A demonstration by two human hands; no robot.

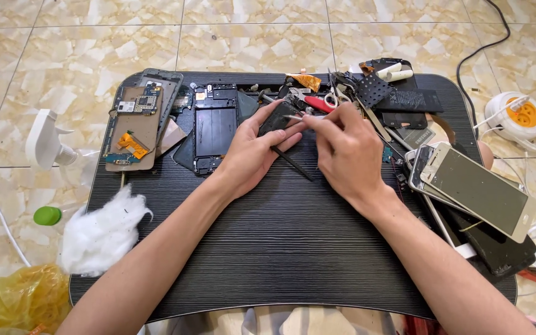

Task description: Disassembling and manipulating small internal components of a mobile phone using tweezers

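My left hand (257, 149) grips a small black flat phone part (278, 118) over the middle of a black lap table (280, 248). A thin black stick (293, 163) pokes out from under that hand. My right hand (341, 146) pinches metal tweezers (299, 118) whose tip touches the black part. An opened phone frame (214, 130) lies just left of my left hand.
Circuit boards and a phone shell (139, 121) lie at the far left. Scissors, red-handled pliers (317, 102) and loose parts crowd the back. Stacked phones (476, 189) sit at right. White cotton (102, 232), a spray bottle (48, 146), a yellow bag (20, 301) and a cable reel (521, 118) surround the table.
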